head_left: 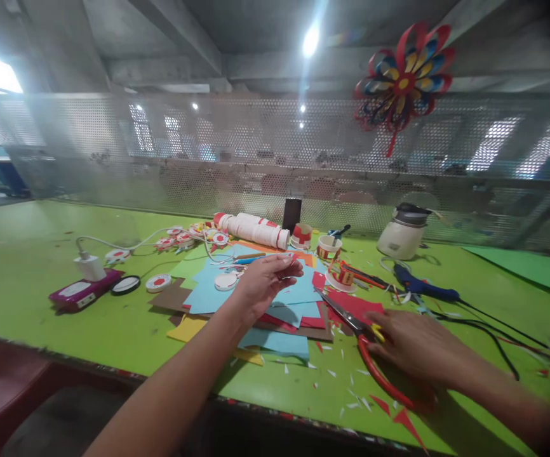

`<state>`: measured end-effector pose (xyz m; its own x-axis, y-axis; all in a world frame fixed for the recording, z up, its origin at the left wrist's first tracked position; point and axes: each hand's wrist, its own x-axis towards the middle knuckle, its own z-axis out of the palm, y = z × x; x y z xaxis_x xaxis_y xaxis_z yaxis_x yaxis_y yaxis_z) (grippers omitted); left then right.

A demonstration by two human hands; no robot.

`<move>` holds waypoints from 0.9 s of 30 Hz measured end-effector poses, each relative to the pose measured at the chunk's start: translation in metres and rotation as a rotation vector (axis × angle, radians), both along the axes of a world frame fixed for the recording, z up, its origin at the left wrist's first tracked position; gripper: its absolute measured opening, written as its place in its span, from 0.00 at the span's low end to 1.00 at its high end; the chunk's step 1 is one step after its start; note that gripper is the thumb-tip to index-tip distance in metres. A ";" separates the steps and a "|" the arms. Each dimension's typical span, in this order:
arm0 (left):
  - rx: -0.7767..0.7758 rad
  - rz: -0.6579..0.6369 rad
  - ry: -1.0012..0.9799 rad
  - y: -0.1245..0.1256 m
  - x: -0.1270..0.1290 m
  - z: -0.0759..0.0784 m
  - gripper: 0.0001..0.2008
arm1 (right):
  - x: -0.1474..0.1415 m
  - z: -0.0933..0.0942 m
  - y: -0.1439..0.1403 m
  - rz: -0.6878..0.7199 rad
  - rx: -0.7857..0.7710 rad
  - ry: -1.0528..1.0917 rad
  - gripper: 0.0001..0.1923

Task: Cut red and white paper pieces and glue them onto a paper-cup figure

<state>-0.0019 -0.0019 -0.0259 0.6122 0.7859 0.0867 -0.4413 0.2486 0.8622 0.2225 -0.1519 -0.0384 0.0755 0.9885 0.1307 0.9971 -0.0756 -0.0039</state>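
Red-handled steel scissors [365,355] are lain upon by the right hand [418,349], fingers spread flat, near the green table's [41,266] front edge. A small red paper scrap [295,259] is pinched by the left hand [263,282] above stacked coloured paper sheets [275,317].

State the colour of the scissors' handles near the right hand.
Red, best seen in the head view: the scissors lie on the green table under the right hand.

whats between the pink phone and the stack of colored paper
In the head view, a black-rimmed round lid and a white disc with a red centre lie between pink phone and paper stack.
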 end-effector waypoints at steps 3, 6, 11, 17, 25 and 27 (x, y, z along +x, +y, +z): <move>0.046 -0.025 0.010 0.000 0.003 -0.003 0.09 | -0.008 0.024 0.001 0.061 -0.029 0.012 0.19; 0.148 -0.054 0.042 -0.003 0.008 -0.007 0.12 | -0.025 0.041 0.013 0.150 0.071 0.293 0.21; 0.285 -0.112 0.108 -0.008 0.017 -0.014 0.16 | -0.054 0.034 0.050 0.174 0.254 0.768 0.19; 0.368 -0.149 0.157 -0.010 0.018 -0.015 0.15 | -0.065 0.017 0.066 0.149 0.359 1.049 0.14; 0.494 -0.249 0.319 -0.018 0.018 -0.015 0.14 | -0.038 0.015 0.058 0.258 0.056 1.118 0.10; 0.501 -0.268 0.331 -0.019 0.019 -0.017 0.13 | -0.036 0.016 0.056 0.270 0.039 1.078 0.09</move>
<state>0.0167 -0.0208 -0.0425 0.8384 0.5160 0.1758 -0.1114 -0.1535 0.9819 0.1866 -0.0958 -0.0225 -0.0493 0.9862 0.1578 0.4543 0.1628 -0.8759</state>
